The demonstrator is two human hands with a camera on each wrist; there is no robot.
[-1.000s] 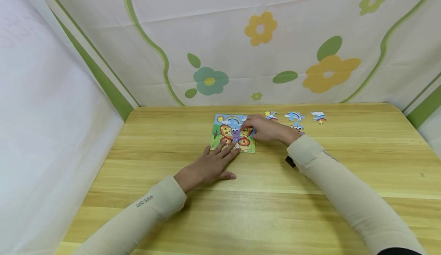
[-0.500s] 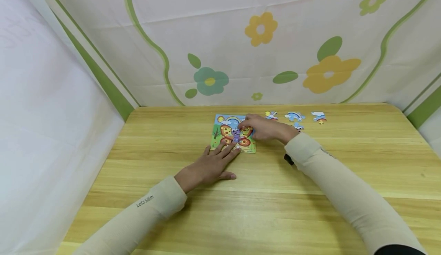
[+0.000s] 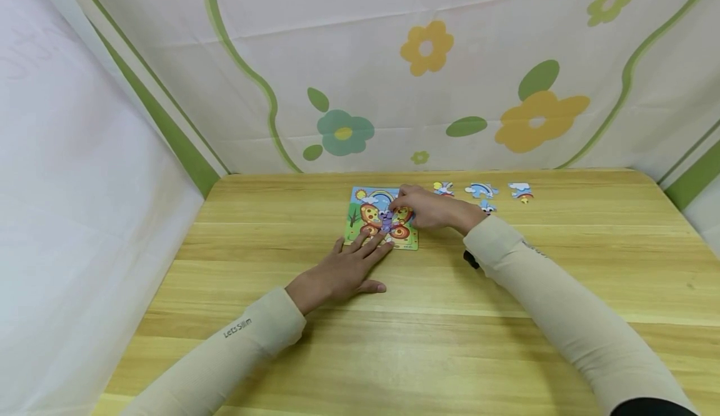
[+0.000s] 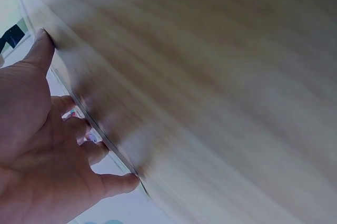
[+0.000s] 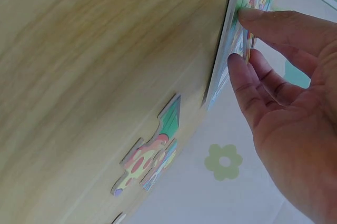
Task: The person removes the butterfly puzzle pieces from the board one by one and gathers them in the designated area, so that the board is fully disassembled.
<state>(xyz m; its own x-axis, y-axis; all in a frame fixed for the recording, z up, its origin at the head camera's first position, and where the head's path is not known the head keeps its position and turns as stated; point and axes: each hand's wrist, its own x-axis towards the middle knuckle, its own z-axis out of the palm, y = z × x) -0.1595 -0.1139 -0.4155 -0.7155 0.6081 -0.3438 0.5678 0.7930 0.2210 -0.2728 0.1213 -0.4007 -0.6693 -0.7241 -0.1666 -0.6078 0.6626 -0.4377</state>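
A butterfly jigsaw board (image 3: 353, 219) lies flat near the table's far edge. Across its lower edge rests my left hand (image 3: 340, 272), fingers spread and straight, thumb out to the side on the wood; the left wrist view has the fingertips touching the board's edge. Over the board's right side, my right hand (image 3: 430, 208) pinches a puzzle piece (image 5: 246, 47) between thumb and fingers, standing on edge at the board's surface. The right hand covers part of the board's upper right, and most of the pinched piece's picture is hidden.
Several loose puzzle pieces lie right of the board, among them a rainbow piece (image 3: 481, 190), a cloud piece (image 3: 520, 191) and a blue piece (image 3: 487, 206) partly behind the right wrist. A white flowered cloth (image 3: 360, 79) hangs behind the wooden table (image 3: 427, 341).
My right hand has shifted slightly left over the board, mostly in the first half second. The left hand has stayed in place.
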